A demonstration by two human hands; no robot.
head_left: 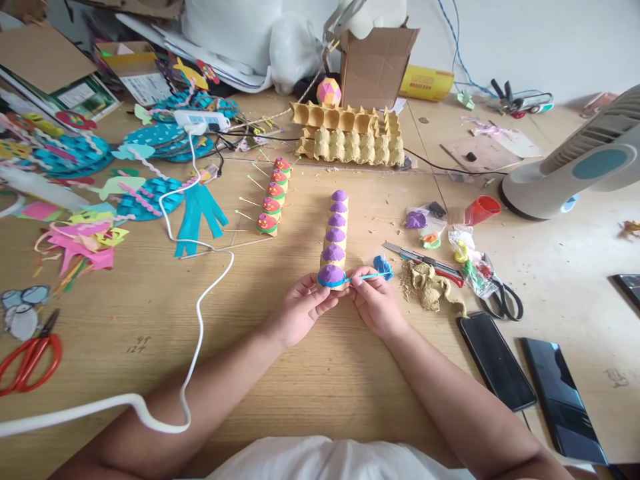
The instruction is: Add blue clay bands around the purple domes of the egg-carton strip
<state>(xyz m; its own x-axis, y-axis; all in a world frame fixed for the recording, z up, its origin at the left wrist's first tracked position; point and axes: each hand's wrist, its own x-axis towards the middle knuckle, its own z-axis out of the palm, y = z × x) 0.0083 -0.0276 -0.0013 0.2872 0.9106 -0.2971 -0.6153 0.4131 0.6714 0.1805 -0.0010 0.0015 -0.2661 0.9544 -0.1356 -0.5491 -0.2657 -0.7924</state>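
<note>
Egg-carton strip (pixel 326 263) bears 6 purple domes (pixel 335 235) — the nearest blue-edged.

left fingers (pixel 318 298): gripping near end of purple-capped carton strip (pixel 335 236) | right fingers (pixel 365 289): pinching blue strand (pixel 375 275) laid along nearest cap | counter (pixel 310 380): red-topped strip (pixel 275 190) left, craft knife (pixel 425 261) and phones (pixel 496 360) right

purple-domed strip (pixel 335 235) partly hidden at near end; fan (pixel 580 160) cropped right.

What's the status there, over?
Left hand gripping near end of purple-domed egg-carton strip. Right hand pinching thin blue clay-like strand by nearest dome. White cable overlaps left forearm in view.
</note>
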